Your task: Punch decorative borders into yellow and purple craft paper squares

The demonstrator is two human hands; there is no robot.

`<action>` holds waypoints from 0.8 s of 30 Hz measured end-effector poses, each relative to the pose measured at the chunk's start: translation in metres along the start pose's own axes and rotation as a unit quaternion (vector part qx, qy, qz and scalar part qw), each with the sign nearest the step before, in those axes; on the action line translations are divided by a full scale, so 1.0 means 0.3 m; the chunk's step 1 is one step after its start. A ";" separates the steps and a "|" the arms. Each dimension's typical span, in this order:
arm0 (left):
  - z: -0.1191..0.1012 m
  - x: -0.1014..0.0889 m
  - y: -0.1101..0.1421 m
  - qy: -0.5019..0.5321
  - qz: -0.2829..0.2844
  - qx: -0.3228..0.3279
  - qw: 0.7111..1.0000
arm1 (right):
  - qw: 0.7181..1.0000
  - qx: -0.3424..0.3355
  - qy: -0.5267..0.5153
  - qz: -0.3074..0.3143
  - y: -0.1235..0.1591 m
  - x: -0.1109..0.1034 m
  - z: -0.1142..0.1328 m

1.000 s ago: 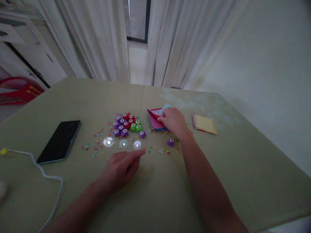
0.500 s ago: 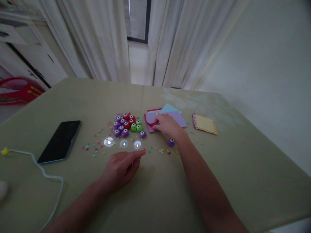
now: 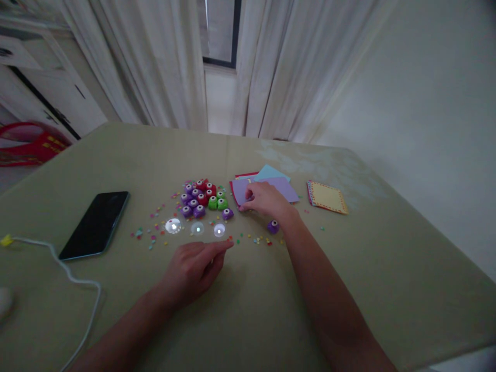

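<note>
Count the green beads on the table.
3 in view, at the right of the cluster: back bead, front left bead, front right bead. The right arm may hide others.

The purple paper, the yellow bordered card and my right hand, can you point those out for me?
Purple paper (image 3: pixel 284 188): head view, its uncovered right part.
Yellow bordered card (image 3: pixel 327 197): head view, middle of its top face.
Right hand (image 3: pixel 268 198): head view, back of it.
</note>
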State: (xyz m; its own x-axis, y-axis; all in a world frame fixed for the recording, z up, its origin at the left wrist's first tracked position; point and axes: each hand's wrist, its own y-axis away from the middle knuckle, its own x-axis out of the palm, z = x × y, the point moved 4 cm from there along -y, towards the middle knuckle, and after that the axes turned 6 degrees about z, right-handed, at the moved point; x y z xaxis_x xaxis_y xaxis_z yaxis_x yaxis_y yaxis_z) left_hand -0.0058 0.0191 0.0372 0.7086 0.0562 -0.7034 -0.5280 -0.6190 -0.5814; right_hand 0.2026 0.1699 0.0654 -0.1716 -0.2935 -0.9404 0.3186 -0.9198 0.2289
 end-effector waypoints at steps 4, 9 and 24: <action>0.000 -0.001 -0.003 0.007 0.003 0.000 1.000 | 1.000 -0.001 0.008 0.004 0.004 -0.002 0.006; -0.001 -0.007 -0.002 0.008 -0.005 0.000 1.000 | 0.999 -0.014 -0.038 -0.009 0.012 -0.031 -0.011; -0.001 -0.003 -0.001 0.004 -0.008 -0.002 1.000 | 0.984 0.168 0.055 -0.020 0.027 -0.036 -0.127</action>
State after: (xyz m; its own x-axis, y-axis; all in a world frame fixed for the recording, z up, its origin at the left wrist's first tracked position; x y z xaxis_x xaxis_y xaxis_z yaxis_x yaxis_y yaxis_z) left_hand -0.0063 0.0190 0.0381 0.7199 0.0602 -0.6915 -0.5154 -0.6209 -0.5907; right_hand 0.2426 0.1757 0.0677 -0.0695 -0.2428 -0.9676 -0.0148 -0.9696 0.2444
